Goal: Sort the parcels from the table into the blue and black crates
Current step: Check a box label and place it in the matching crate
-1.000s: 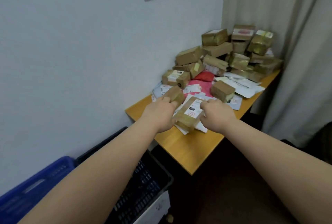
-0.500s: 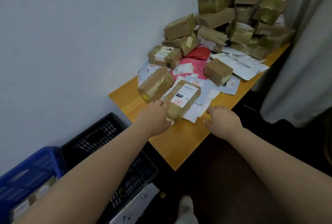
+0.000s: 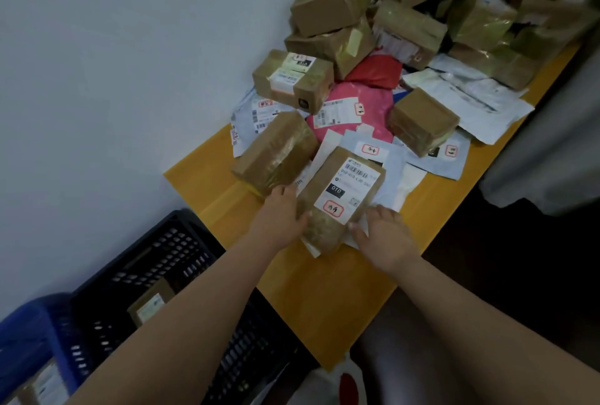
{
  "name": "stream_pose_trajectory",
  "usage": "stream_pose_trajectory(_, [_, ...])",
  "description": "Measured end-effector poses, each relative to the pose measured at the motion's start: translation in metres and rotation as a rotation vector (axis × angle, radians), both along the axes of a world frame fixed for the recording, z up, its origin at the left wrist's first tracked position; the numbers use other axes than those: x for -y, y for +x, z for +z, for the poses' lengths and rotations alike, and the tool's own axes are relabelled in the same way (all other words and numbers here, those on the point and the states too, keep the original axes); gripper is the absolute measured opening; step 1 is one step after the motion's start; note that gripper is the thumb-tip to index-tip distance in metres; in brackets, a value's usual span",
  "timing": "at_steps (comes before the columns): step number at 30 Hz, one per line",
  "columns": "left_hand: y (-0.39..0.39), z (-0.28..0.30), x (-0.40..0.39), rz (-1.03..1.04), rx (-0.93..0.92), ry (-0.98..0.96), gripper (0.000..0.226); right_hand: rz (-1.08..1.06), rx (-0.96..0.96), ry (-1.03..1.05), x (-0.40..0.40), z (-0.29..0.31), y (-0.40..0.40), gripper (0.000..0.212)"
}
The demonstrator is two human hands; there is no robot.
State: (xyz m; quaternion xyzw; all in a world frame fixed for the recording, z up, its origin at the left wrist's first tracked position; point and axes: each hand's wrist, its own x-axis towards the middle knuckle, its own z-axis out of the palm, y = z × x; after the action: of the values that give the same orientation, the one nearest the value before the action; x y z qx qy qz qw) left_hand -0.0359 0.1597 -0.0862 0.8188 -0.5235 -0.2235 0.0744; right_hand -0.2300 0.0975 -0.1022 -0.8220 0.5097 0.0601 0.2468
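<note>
Head view: 1 labelled parcel (image 3: 337,200) is bracketed by the grip of both hands. The left hand (image 3: 279,219) is pressed against its left edge with the fingers wrapped along the side. The right hand (image 3: 386,235) is set at its near right corner, fingers loosely curled and fingertips touching the corner; whether that hand has really closed on the parcel cannot be told. The parcel lies tilted at the near end of the surface (image 3: 324,294), partly on flat mailers (image 3: 389,177).

The lift is judged best done by squeezing both long edges evenly, so that the glossy tape wrap does not slide, and by reading the white label and its red-framed stamp before a crate is chosen.

Touching the left hand on its far side, a plain taped box (image 3: 276,151) is seen, brown card under shiny film, blocky and firm-looking. Beyond the grip, a pink soft bag (image 3: 360,109) and a heap of taped cartons (image 3: 406,14) are piled, crinkled and reflective.

Below and left of the grip, the black crate (image 3: 146,261), a plastic lattice, holds 1 parcel; the blue crate (image 3: 29,339) beside it holds more.
</note>
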Motion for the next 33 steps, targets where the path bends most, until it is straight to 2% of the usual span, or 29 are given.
stream_pose_trajectory(8, [0.004, -0.03, 0.026, 0.059, -0.171, 0.041, 0.053, -0.074, -0.065, 0.108, 0.01, -0.037, 0.007, 0.079])
stream_pose_trajectory(13, [-0.008, -0.03, 0.027, 0.192, -0.33, -0.099, 0.033, -0.113, 0.049, 0.114, 0.014, -0.037, 0.004, 0.094])
stream_pose_trajectory(18, [-0.032, -0.017, 0.018, 0.321, -0.394, -0.247, 0.026, -0.191, 0.404, 0.146, 0.018, -0.026, -0.009, 0.073])
stream_pose_trajectory(22, [-0.059, -0.002, 0.004, 0.355, -0.457, -0.381, 0.042, -0.225, 0.614, 0.241, 0.021, -0.012, -0.021, 0.07])
stream_pose_trajectory(29, [-0.118, 0.013, -0.037, 0.467, -0.482, -0.507, 0.039, -0.095, 0.753, 0.194, 0.005, 0.009, -0.066, 0.063])
stream_pose_trajectory(33, [-0.153, 0.02, -0.069, 0.554, -0.492, -0.58, 0.031, 0.009, 0.755, 0.215, -0.011, 0.016, -0.09, 0.059])
